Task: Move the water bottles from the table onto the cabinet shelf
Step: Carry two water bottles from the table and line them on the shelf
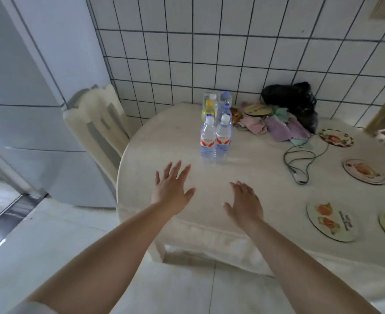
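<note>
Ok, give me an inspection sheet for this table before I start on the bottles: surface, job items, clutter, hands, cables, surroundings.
Surface: round table under a pale cloth.
Job's things: two red-labelled water bottles upright side by side at the front; behind them two blue-capped bottles, a yellow bottle and a clear one, all still on the table. Cabinet shelf: nothing seen.
Clutter: pile of cloths, black bag, round decorated mats.
Hands: left hand and right hand both open, fingers spread, over the table short of the bottles, holding nothing.
Cables: dark cable looped on the cloth, right of the bottles.
Surroundings: tiled wall, chair, fridge at left.
</note>
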